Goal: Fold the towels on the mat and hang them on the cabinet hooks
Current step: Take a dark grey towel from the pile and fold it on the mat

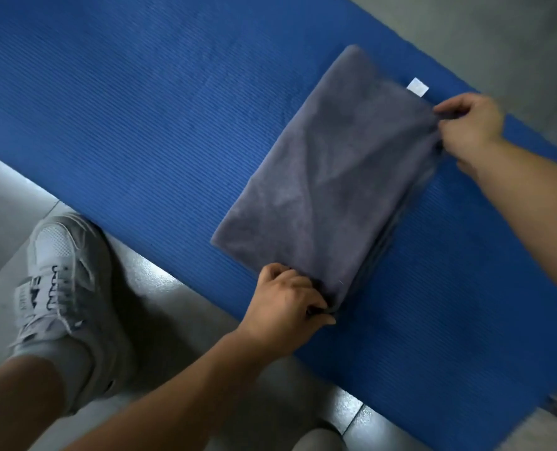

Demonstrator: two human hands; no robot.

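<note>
At far left, grey floor: grey shoe planted just beside edge of blue mat, well apart from towel, not in its way. Left hand: fingers curled, pinching near corner of folded grey towel, which lies flat on mat. White label pokes out at far edge. Right hand: fingers pinching far corner of same layered edge. Both ends held, likely so layers line up for next fold or lift. Cabinet hooks not in view.
</note>
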